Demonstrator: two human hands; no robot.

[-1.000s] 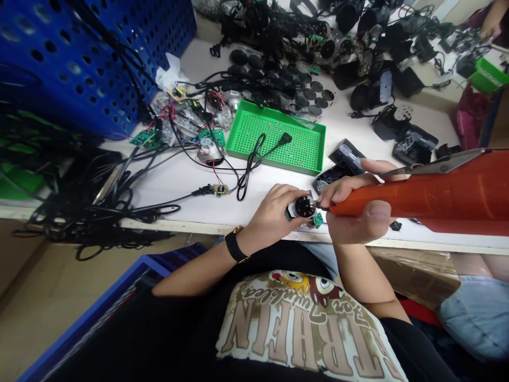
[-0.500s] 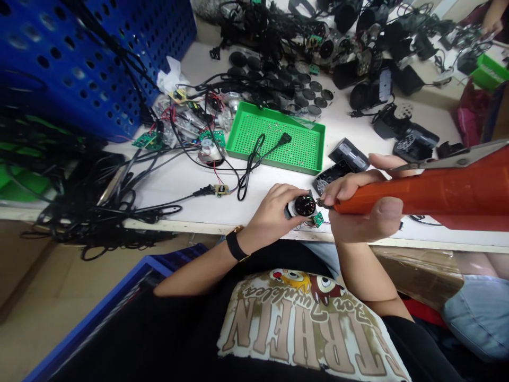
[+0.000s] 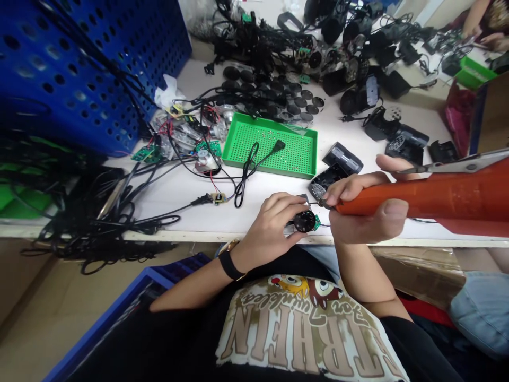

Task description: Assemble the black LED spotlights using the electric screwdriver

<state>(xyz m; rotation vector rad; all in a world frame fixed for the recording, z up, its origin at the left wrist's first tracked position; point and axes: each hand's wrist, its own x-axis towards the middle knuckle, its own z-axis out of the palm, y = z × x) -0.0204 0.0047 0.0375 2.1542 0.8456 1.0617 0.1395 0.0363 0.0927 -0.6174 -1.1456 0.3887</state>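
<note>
From the head camera, the left hand (image 3: 266, 227) has its fingers together, curled over a round black vented disc (image 3: 304, 221) that sits at the table's front edge. A small green circuit board (image 3: 316, 223) lies just beside the disc. The right hand (image 3: 366, 208) clamps its fingers around a thick orange-handled tool (image 3: 437, 195), whose metal tip touches a small part just above the disc. The tool and hand block the table behind them. A black plastic housing (image 3: 333, 175) lies near the right hand. Farther off on the white table (image 3: 167, 185) are a green perforated tray (image 3: 274, 159) holding a black power cord (image 3: 248, 170), a blue perforated crate (image 3: 79, 69) and a heap of black cables (image 3: 91, 212). A co-worker's hand (image 3: 497, 42) shows at the far corner.
</note>
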